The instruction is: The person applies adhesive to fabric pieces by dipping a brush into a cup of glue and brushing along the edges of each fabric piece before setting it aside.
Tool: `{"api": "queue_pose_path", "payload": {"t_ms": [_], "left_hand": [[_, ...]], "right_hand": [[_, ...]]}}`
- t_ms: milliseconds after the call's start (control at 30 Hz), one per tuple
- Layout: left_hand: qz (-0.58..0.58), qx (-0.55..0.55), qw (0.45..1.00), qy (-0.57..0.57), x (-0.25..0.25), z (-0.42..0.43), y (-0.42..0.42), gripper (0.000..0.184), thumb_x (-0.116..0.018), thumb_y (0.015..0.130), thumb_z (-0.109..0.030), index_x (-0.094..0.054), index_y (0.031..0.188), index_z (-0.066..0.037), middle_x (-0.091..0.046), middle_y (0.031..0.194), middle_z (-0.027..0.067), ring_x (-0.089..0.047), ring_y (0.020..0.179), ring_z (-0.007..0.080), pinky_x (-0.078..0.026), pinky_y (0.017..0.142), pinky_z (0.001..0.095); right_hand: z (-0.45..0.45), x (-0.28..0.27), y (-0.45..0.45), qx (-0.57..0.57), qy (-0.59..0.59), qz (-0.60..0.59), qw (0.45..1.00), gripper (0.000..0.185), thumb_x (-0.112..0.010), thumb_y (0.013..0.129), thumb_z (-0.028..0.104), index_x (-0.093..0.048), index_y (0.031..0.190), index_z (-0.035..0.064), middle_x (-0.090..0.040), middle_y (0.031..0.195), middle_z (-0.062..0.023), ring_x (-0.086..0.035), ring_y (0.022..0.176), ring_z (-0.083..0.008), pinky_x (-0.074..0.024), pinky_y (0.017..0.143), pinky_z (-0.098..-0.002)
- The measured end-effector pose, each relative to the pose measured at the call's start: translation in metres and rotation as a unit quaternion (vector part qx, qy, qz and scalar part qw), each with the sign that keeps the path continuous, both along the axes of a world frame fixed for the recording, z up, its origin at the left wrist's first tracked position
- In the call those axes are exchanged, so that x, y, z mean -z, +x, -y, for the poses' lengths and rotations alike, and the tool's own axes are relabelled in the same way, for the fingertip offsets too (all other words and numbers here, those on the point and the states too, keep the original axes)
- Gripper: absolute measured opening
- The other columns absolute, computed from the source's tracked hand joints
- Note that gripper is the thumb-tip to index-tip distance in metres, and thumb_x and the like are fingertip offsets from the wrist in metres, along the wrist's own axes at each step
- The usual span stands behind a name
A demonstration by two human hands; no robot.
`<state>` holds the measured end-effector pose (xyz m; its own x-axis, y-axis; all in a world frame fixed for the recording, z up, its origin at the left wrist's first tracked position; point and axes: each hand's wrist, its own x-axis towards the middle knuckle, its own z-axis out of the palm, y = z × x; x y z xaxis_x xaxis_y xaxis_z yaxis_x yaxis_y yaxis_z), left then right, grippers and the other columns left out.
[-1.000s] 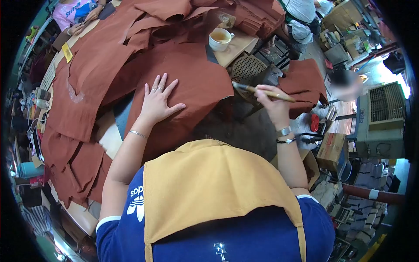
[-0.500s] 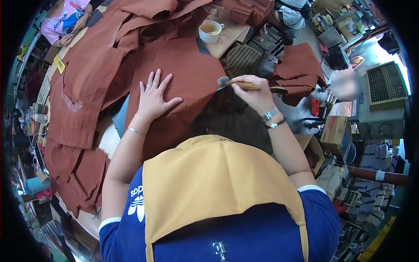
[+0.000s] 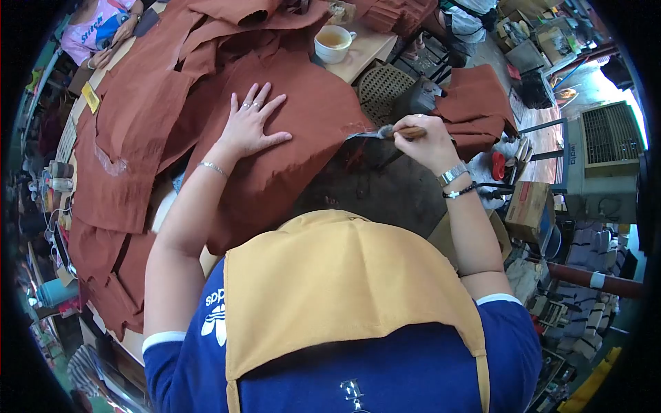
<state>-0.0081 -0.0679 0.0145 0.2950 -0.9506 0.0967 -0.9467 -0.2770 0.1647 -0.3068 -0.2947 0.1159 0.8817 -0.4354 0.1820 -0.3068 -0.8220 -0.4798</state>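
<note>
My left hand [image 3: 252, 127] lies with spread fingers on a large reddish-brown sheet [image 3: 303, 89] on the table. In my right hand [image 3: 425, 141] is a brush [image 3: 403, 131] with a wooden handle, my fingers closed around it. The brush's light bristle end points left, close to the right edge of the sheet, where a pale wet-looking streak shows. Whether the bristles touch the sheet cannot be told. More reddish-brown pieces [image 3: 138, 138] are spread over the left of the table.
A white cup [image 3: 333, 44] of amber liquid stands near the table corner, beside a woven seat [image 3: 383, 86]. Folded reddish-brown pieces [image 3: 475, 107] hang at the right. Another person [image 3: 103, 31] sits at the upper left. A cardboard box [image 3: 529, 210] is at the right.
My right hand with the brush moved left to the sheet's edge, then slightly back right. My left hand shifted a little with the sheet, and the sheet's right edge now looks streaked.
</note>
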Motion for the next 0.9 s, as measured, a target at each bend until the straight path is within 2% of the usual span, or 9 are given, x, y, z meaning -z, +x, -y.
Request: {"api": "queue_pose_path", "payload": {"t_ms": [133, 300, 433, 600, 700, 800, 833, 867, 900], "left_hand": [[0.038, 0.048, 0.998, -0.003, 0.004, 0.021, 0.017, 0.092, -0.054, 0.08, -0.079, -0.037, 0.154, -0.027, -0.025, 0.163, 0.0146, -0.018, 0.152, 0.0369, -0.009, 0.118, 0.0669], [0.077, 0.102, 0.992, 0.015, 0.004, 0.045, 0.034, 0.092, -0.047, 0.082, -0.082, -0.032, 0.156, -0.028, -0.025, 0.163, 0.0138, -0.018, 0.152, 0.036, -0.01, 0.118, 0.0663], [0.103, 0.143, 0.984, 0.034, 0.001, 0.07, 0.043, 0.093, -0.044, 0.083, -0.083, -0.029, 0.157, -0.029, -0.025, 0.163, 0.0138, -0.017, 0.152, 0.0354, -0.01, 0.119, 0.0647], [0.148, 0.183, 0.971, 0.046, -0.005, 0.095, 0.051, 0.09, -0.044, 0.084, -0.081, -0.03, 0.157, -0.029, -0.025, 0.163, 0.0135, -0.019, 0.151, 0.0349, -0.011, 0.119, 0.0637], [0.154, 0.189, 0.97, -0.003, -0.008, 0.095, 0.049, 0.083, -0.05, 0.088, -0.073, -0.034, 0.155, -0.027, -0.026, 0.162, 0.014, -0.021, 0.15, 0.0358, -0.013, 0.119, 0.0638], [0.065, 0.127, 0.984, -0.11, 0.002, 0.057, 0.027, 0.076, -0.056, 0.091, -0.062, -0.038, 0.153, -0.023, -0.028, 0.161, 0.0166, -0.023, 0.149, 0.0375, -0.016, 0.118, 0.0649], [0.044, 0.065, 0.994, -0.079, -0.012, 0.028, 0.004, 0.071, -0.057, 0.093, -0.055, -0.039, 0.151, -0.018, -0.029, 0.159, 0.0204, -0.025, 0.148, 0.0406, -0.022, 0.117, 0.0615], [-0.106, 0.02, 0.99, -0.086, -0.013, -0.004, -0.014, 0.07, -0.056, 0.094, -0.055, -0.041, 0.15, -0.015, -0.028, 0.159, 0.0233, -0.026, 0.147, 0.0429, -0.027, 0.117, 0.0568], [-0.082, -0.009, 0.995, -0.055, -0.014, -0.036, -0.028, 0.07, -0.057, 0.094, -0.056, -0.041, 0.15, -0.016, -0.028, 0.159, 0.0248, -0.027, 0.146, 0.0443, -0.031, 0.116, 0.0532]], "right_hand": [[-0.03, 0.009, 0.019, -0.089, 0.169, 0.128, 0.973, 0.013, -0.073, 0.079, 0.007, -0.073, 0.091, 0.0029, -0.073, 0.087, -0.0141, -0.072, 0.079, -0.0251, -0.0562, 0.074, -0.0318], [-0.004, 0.001, -0.004, -0.043, 0.037, 0.012, 0.998, 0.013, -0.075, 0.079, 0.008, -0.073, 0.091, 0.0035, -0.073, 0.086, -0.0135, -0.071, 0.081, -0.0236, -0.0555, 0.076, -0.0315], [-0.035, 0.006, 0.019, -0.114, 0.136, 0.147, 0.973, 0.014, -0.075, 0.08, 0.009, -0.073, 0.093, 0.0046, -0.072, 0.087, -0.0126, -0.071, 0.081, -0.0248, -0.0551, 0.074, -0.032], [-0.012, 0.003, -0.001, -0.076, 0.044, 0.06, 0.994, 0.014, -0.072, 0.077, 0.007, -0.072, 0.091, 0.0046, -0.072, 0.085, -0.0132, -0.071, 0.077, -0.0269, -0.0565, 0.074, -0.0339], [-0.029, 0.009, 0.01, -0.099, 0.088, 0.138, 0.982, 0.014, -0.073, 0.078, 0.007, -0.072, 0.092, 0.0046, -0.072, 0.087, -0.0136, -0.071, 0.08, -0.0273, -0.0567, 0.075, -0.0345], [-0.044, 0.027, 0.02, -0.142, 0.135, 0.128, 0.972, 0.016, -0.074, 0.079, 0.008, -0.072, 0.095, 0.0054, -0.072, 0.088, -0.014, -0.071, 0.082, -0.0286, -0.0559, 0.075, -0.035], [-0.043, 0.027, 0.02, -0.135, 0.126, 0.124, 0.975, 0.017, -0.074, 0.079, 0.009, -0.072, 0.095, 0.0057, -0.072, 0.087, -0.014, -0.07, 0.081, -0.029, -0.0559, 0.075, -0.0352], [-0.042, 0.026, 0.019, -0.127, 0.118, 0.121, 0.977, 0.017, -0.074, 0.079, 0.01, -0.072, 0.095, 0.0059, -0.071, 0.087, -0.014, -0.07, 0.08, -0.0295, -0.0559, 0.074, -0.0354], [-0.042, 0.025, 0.019, -0.122, 0.115, 0.118, 0.979, 0.017, -0.074, 0.079, 0.011, -0.072, 0.094, 0.0058, -0.071, 0.086, -0.0141, -0.07, 0.08, -0.0298, -0.0559, 0.073, -0.0356]]}}
